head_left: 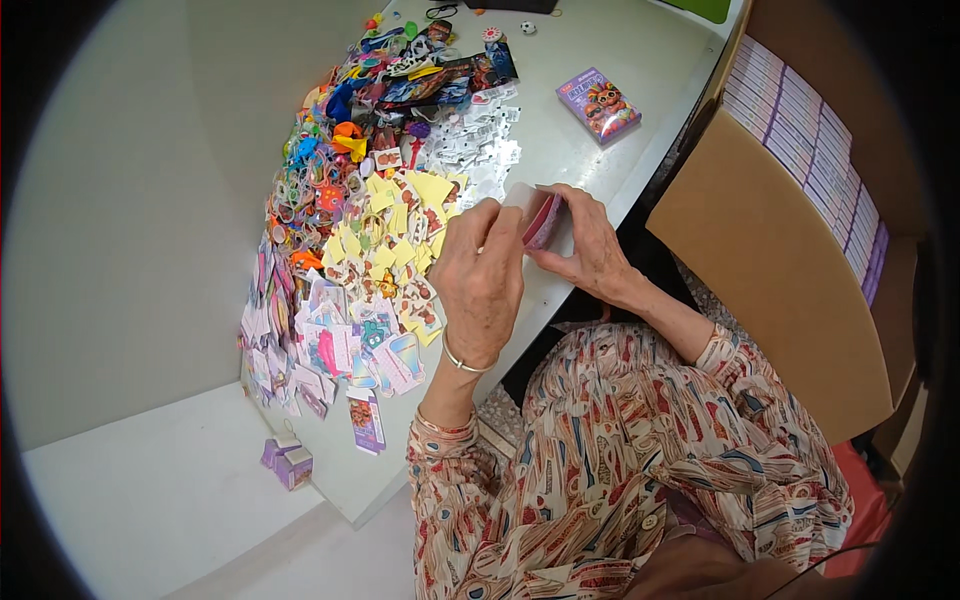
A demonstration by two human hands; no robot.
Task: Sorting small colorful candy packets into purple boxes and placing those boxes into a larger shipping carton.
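Note:
Above the table's near edge I hold a small card box (pixel 541 222), tilted, its pink and purple inside showing. My right hand (pixel 597 250) grips it from the right, thumb below and fingers along the top. My left hand (pixel 478 285), with a bangle at the wrist, has its fingers bent and closed at the box's left side by a pale flap; its fingertips are partly hidden. Left of my hands lies a heap of yellow-backed cut-outs with printed figures (pixel 400 235). A closed purple box (pixel 599 106) with a colourful picture lies farther off on the right.
Small white packets (pixel 480 140), mixed colourful trinkets (pixel 325 180) and printed cards (pixel 375 345) cover the table's left side. A flat purple carton (pixel 366 420) lies near its corner. At right, a large cardboard box (pixel 770 270) holds rows of purple boxes (pixel 800 130).

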